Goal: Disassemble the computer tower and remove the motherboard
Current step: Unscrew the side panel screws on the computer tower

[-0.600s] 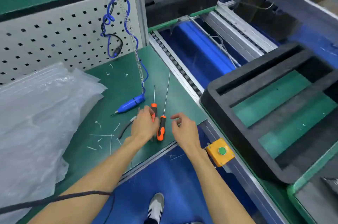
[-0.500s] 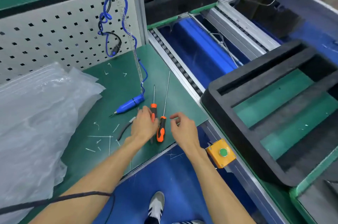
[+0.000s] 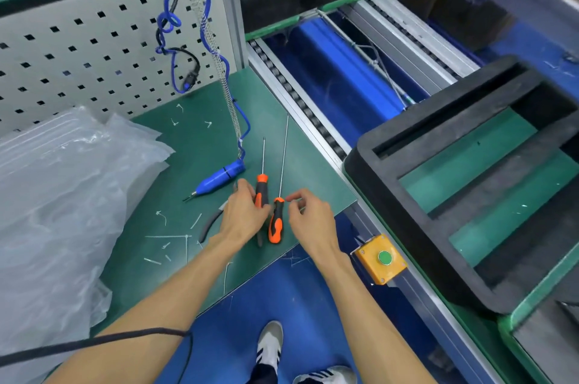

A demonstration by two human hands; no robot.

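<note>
Two screwdrivers with orange and black handles lie side by side on the green mat (image 3: 194,145). My left hand (image 3: 242,216) lies over the handle of the short screwdriver (image 3: 261,184), with the fingers curled around it. The long screwdriver (image 3: 275,225) rests just right of it, its thin shaft pointing away from me. My right hand (image 3: 310,220) hovers beside that handle, thumb and forefinger close together near its top and holding nothing. No computer tower or motherboard is in view.
A blue electric screwdriver (image 3: 219,178) on a coiled cable lies left of the hands, with dark-handled cutters (image 3: 210,222) nearer me. Clear plastic bags (image 3: 62,195) are piled at the left. On the right are a roller conveyor rail (image 3: 300,101), a black foam tray (image 3: 416,227) and a yellow button box (image 3: 369,261).
Both hands stay at the screwdriver handles with hardly any movement. Only the view has shifted slightly.
</note>
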